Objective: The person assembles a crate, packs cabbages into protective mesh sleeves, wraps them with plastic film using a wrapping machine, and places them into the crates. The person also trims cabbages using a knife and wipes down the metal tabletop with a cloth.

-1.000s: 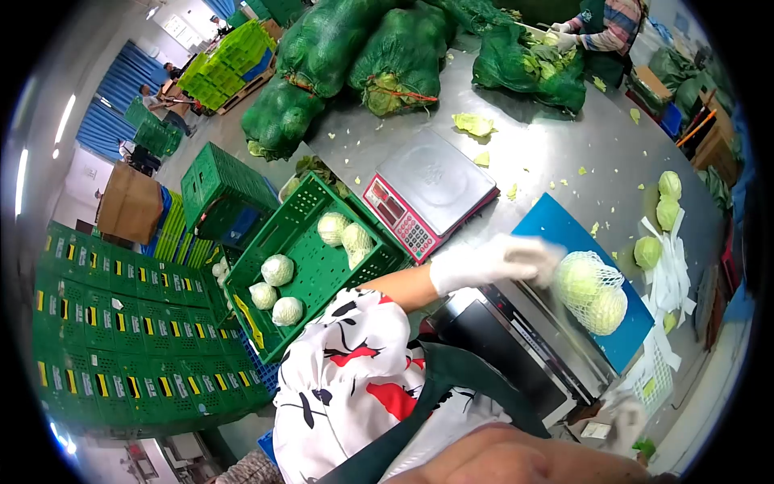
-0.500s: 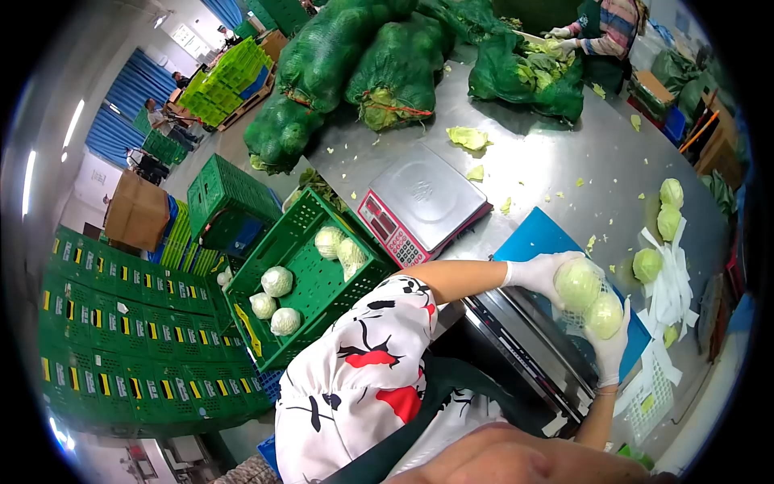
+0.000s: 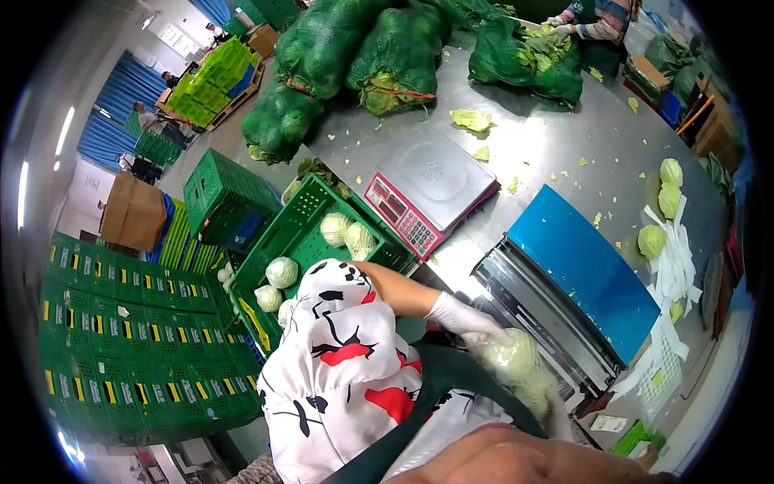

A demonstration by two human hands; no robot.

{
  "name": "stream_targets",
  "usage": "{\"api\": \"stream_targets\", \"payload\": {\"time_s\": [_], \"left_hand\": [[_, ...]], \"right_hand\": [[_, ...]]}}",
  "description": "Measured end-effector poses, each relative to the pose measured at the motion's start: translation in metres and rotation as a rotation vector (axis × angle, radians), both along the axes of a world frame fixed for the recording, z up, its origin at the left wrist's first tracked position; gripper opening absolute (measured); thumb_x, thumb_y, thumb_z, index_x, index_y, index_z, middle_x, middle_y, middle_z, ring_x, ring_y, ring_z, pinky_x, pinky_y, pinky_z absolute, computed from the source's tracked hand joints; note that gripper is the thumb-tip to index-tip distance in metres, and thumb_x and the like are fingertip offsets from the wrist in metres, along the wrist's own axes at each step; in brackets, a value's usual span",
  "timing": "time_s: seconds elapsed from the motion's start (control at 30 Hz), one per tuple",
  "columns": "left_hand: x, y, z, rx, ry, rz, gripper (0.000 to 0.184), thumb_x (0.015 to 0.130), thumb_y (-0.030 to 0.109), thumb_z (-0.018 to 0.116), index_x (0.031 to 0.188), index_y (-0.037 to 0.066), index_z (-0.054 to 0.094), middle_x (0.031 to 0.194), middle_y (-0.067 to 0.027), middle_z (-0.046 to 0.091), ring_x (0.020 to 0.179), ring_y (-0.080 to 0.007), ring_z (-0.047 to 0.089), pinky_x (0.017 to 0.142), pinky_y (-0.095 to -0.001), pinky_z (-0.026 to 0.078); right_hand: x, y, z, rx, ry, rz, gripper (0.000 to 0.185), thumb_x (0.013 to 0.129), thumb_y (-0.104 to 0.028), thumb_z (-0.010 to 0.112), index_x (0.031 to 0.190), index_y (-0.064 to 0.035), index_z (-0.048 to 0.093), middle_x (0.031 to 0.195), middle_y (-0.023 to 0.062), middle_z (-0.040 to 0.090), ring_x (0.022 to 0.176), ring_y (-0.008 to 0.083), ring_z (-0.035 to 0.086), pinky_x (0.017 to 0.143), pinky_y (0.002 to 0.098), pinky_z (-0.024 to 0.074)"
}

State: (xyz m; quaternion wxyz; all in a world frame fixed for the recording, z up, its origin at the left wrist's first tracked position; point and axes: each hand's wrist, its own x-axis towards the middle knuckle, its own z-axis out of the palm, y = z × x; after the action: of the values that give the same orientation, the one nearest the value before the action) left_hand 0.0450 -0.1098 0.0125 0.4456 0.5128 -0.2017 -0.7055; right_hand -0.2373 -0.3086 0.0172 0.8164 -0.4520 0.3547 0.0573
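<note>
Head view puts the two wrapped cabbages (image 3: pixel 520 363) before us at lower right of centre, held close in front of the dark apron (image 3: pixel 459 375). We see the gloved left hand (image 3: pixel 477 323) come in from the left and grip the upper one, its fingers bent over the clear wrapping. At the bundle's lower end we find the gloved right hand (image 3: pixel 558 415) against the cabbage, but much of it is hidden, so we cannot tell how far its fingers close.

Just beyond the bundle we have a black-and-silver machine (image 3: pixel 528 302), with a bare blue board (image 3: pixel 584 270) along its upper-right side. Left of the board, near the middle of the frame, a red-and-white scale (image 3: pixel 435 181) stands on the steel table (image 3: pixel 609 149) among scraps of leaf. Left of centre we see a green crate (image 3: pixel 302 234) with wrapped heads inside, one partly behind the patterned sleeve (image 3: pixel 339 355).

Toward the right edge we notice loose cabbages (image 3: pixel 651 240) beside white strips (image 3: pixel 673 266). Along the top lie green net bags (image 3: pixel 395 68), and at upper right a co-worker's gloved hands (image 3: pixel 564 30) are at an opened one.
</note>
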Motion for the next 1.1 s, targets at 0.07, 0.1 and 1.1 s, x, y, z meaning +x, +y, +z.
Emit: {"api": "stream_targets", "payload": {"time_s": [0.07, 0.1, 1.1], "left_hand": [[-0.016, 0.019, -0.016, 0.032, 0.04, -0.032, 0.07, 0.083, 0.034, 0.078, 0.136, 0.001, 0.048, 0.117, -0.011, 0.065, 0.104, -0.0164, 0.062, 0.092, -0.0323, 0.05], [-0.023, 0.025, -0.02, 0.049, 0.061, -0.039, 0.07, 0.083, 0.035, 0.078, 0.136, 0.001, 0.048, 0.117, -0.0109, 0.065, 0.103, -0.0163, 0.062, 0.092, -0.0323, 0.051], [-0.066, 0.099, -0.107, 0.091, -0.105, 0.19, 0.027, 0.102, 0.025, 0.053, 0.1, 0.005, 0.072, 0.072, 0.0057, 0.061, 0.064, -0.0035, 0.052, 0.058, -0.0232, 0.043]], "right_hand": [[-0.004, 0.014, -0.01, 0.018, 0.049, -0.075, 0.051, 0.101, -0.032, 0.051, 0.14, 0.0005, 0.044, 0.136, 0.0106, 0.053, 0.122, 0.0216, 0.052, 0.104, 0.0334, 0.0398], [-0.007, 0.018, -0.016, 0.024, 0.068, -0.11, 0.051, 0.101, -0.032, 0.051, 0.14, 0.0005, 0.044, 0.136, 0.0107, 0.053, 0.122, 0.0217, 0.052, 0.104, 0.0335, 0.0399], [-0.023, 0.011, -0.047, 0.004, 0.073, -0.351, 0.048, 0.1, -0.033, 0.049, 0.135, -0.0002, 0.047, 0.133, 0.0137, 0.053, 0.119, 0.0255, 0.052, 0.103, 0.0371, 0.0405]]}}
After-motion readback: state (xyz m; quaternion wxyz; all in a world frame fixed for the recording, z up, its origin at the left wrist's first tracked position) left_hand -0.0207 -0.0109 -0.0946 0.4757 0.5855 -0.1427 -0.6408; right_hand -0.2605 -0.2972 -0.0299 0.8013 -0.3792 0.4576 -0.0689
